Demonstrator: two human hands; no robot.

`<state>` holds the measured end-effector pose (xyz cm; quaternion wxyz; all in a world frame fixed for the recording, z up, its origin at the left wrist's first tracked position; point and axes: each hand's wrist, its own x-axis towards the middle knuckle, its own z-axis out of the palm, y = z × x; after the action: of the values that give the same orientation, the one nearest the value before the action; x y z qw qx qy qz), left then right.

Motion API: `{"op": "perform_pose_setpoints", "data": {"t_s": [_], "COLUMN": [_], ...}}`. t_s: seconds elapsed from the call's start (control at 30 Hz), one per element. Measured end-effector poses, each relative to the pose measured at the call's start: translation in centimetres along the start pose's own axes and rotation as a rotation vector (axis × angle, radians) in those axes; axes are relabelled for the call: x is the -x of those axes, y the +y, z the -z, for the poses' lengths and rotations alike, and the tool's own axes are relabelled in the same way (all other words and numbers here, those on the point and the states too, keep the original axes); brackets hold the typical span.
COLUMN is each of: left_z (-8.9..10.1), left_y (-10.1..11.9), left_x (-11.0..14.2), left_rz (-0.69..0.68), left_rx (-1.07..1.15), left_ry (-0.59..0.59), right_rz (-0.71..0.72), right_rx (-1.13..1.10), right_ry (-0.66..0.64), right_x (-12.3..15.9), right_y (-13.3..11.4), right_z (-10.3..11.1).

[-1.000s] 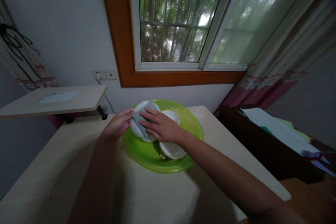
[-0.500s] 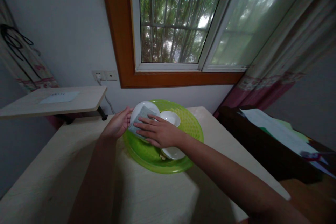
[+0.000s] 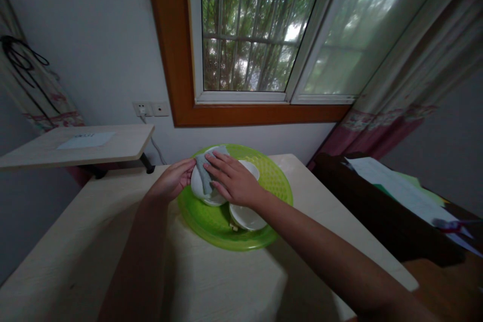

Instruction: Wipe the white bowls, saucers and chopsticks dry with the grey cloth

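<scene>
A white plate (image 3: 198, 187) is tilted over the left part of a green tray (image 3: 211, 236). My left hand (image 3: 175, 178) grips the plate's left rim, the thumb side towards it. Over the plate lies a folded grey cloth (image 3: 204, 173), and my right hand (image 3: 236, 181) presses it down with its fingers laid across. The cloth's right part is hidden under that hand. Behind my right hand a white bowl (image 3: 252, 167) shows partly, and another white bowl (image 3: 249, 219) sits in the tray below my right wrist.
The tray stands on a light wooden table (image 3: 219, 287). A raised wooden shelf (image 3: 124, 148) with a paper label is at the left. To the right, papers (image 3: 396, 186) lie on a dark piece of furniture (image 3: 366, 206). A window and wall socket (image 3: 143, 109) are behind.
My right hand and the cloth have moved up and slightly right across the plate. The cloth is now more folded, baring the plate's lower part. My left hand has shifted slightly right with the plate.
</scene>
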<state>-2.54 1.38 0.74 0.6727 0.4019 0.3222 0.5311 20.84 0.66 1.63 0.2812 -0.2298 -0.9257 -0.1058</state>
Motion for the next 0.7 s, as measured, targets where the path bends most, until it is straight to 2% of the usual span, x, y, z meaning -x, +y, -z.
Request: {"op": "perform_pose_setpoints", "data": {"t_s": [0.1, 0.33, 0.4, 0.47, 0.6, 0.7], "left_z": [0.2, 0.2, 0.2, 0.1, -0.2, -0.4], "left_y": [-0.2, -0.1, 0.0, 0.0, 0.0, 0.1], "left_x": [-0.1, 0.1, 0.1, 0.2, 0.4, 0.4], "left_rz": [-0.003, 0.005, 0.007, 0.011, 0.013, 0.014], "left_rx": [-0.010, -0.059, -0.062, -0.060, -0.033, -0.026], "left_ry": [-0.053, -0.039, -0.036, -0.046, -0.095, -0.103], "right_rz": [0.045, -0.215, -0.245, -0.205, -0.011, 0.011], "right_rx": [-0.030, -0.062, -0.077, -0.078, -0.067, -0.060], "right_ry": [-0.012, 0.106, 0.121, 0.111, 0.032, 0.015], "right_x": [-0.1, 0.3, 0.3, 0.3, 0.1, -0.2], "right_y": [-0.3, 1.5, 1.8, 1.6, 0.6, 0.1], "right_z": [0.2, -1.1, -1.1, -0.9, 0.0, 0.3]}}
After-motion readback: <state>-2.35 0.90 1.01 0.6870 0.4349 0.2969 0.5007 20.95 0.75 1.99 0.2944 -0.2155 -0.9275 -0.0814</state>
